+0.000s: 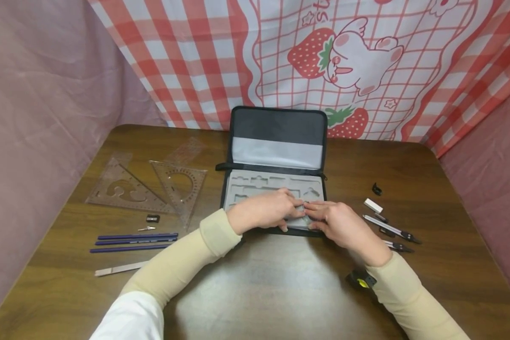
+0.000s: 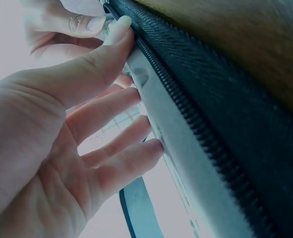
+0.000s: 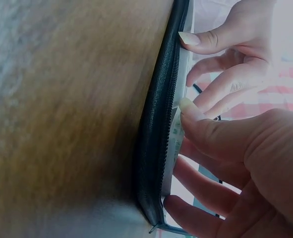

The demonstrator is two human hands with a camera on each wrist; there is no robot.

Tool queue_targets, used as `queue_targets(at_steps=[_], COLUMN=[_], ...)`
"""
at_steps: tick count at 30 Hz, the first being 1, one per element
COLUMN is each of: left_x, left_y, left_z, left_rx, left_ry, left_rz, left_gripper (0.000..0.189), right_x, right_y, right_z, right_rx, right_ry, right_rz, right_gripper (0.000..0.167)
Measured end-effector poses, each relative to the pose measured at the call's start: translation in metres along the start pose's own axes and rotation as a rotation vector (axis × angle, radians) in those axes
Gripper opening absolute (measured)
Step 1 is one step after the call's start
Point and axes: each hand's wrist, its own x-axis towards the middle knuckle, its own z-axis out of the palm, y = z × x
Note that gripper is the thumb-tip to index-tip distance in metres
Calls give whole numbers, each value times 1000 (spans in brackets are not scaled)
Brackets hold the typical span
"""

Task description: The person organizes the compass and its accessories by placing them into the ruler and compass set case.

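A black zip case (image 1: 278, 113) lies unfolded on the table, its lid leaning up at the back. In its lower half is a grey moulded tray (image 1: 250, 179) with shaped recesses. My left hand (image 1: 272, 208) rests on the tray, thumb at the front edge and fingertips touching the surface. Beside it my right hand (image 1: 335, 219) presses on the front right of the tray, its fingers near those of the left. A small clear piece with green print (image 3: 177, 130) shows beneath the right hand; its kind is mostly hidden. The case's zip (image 2: 186, 116) runs along the front edge.
To the left lie clear set squares (image 1: 127, 189), a sharpener (image 1: 153, 218), dark blue pencils (image 1: 136, 242) and a pale flat strip (image 1: 121, 269). On the right are a white eraser (image 1: 373, 205), compasses (image 1: 391, 229) and a small black part (image 1: 377, 189).
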Motion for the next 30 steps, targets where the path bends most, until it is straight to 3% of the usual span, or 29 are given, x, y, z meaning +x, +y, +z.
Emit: queue_targets(at_steps=[10, 30], left_x=[0, 0], left_y=[6, 6], left_z=[-1, 0], left_rx=[10, -5], left_ry=[-4, -16], left_rz=[-17, -37], left_gripper=[47, 45], right_x=[2, -2], right_y=[-4, 3], right_z=[0, 4], right_rx=[-26, 11], right_ry=[-41, -22], right_rz=[10, 47], right_gripper=[29, 31])
